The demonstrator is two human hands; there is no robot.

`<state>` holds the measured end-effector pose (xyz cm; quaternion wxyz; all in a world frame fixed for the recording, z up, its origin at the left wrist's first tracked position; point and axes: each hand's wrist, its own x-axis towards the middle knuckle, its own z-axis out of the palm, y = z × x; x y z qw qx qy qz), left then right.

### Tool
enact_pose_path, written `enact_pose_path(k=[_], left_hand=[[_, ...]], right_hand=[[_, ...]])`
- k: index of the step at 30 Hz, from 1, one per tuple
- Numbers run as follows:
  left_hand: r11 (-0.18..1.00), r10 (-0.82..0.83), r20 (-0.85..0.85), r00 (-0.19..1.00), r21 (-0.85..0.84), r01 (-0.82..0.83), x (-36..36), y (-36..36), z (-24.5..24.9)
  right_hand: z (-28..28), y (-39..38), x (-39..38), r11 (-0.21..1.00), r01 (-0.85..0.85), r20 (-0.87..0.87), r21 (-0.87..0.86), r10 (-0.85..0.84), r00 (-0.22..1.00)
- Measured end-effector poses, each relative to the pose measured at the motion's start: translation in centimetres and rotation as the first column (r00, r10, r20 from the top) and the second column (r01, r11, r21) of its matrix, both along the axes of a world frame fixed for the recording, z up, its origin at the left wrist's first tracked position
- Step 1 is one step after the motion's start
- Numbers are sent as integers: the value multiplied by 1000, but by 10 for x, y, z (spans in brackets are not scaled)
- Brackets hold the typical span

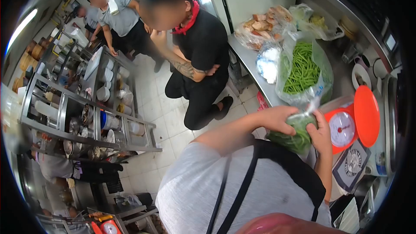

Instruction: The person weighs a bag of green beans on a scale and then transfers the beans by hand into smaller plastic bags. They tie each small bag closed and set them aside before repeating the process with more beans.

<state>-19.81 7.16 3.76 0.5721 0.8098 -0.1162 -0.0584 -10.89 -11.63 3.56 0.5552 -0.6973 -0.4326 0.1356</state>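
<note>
A small clear plastic bag of green beans (299, 126) is held between my two hands in front of my body. My left hand (278, 119) grips its left side, thumb pressed on the plastic. On the other side my right hand (320, 131) closes around the bag, with its thumb on the front. The bag's gathered top sticks up above my fingers. Just beyond stands a large open plastic bag of green beans (303, 67) on the steel counter (274, 96). Beside my right hand is a red kitchen scale (342, 128) with an orange-red pan (366, 115).
Bagged bread pieces (262, 26), a white-and-blue plastic bundle (268, 63) and a white bowl (360, 76) are on the counter. A person in black (201, 47) stands close on the left. Farther left is a metal rack (65, 99) with containers; other people stand behind it.
</note>
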Motion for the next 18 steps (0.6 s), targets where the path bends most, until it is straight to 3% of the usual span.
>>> enact_pose_path(k=[3,4,9,12,13,14,16,17,18], left_hand=[[987,-153,-33,988,37,154,25,18,2],[985,-164,-34,986,53,165,32,25,3],[966,-180,-7,984,186,178,39,67,14],[909,-151,-16,988,390,145,46,91,16],[924,-162,-23,987,347,159,47,98,20],[943,-154,40,987,304,134,48,103,14],[946,-110,70,992,313,83,46,107,21],[963,-55,95,994,268,27,47,110,15],[953,-42,0,999,300,40,50,114,17]], right_hand=[[18,19,10,998,17,-3,-67,-17,1000],[24,30,9,997,51,51,-56,-48,998],[13,78,22,988,99,-51,115,-94,994],[26,107,13,963,209,-127,171,-189,974],[31,117,13,951,238,-140,197,-213,967],[38,123,13,951,206,-133,230,-179,975],[34,125,32,990,13,22,139,-16,1000],[29,128,40,995,-14,-18,98,16,1000],[24,128,47,997,-52,-58,65,56,997]])
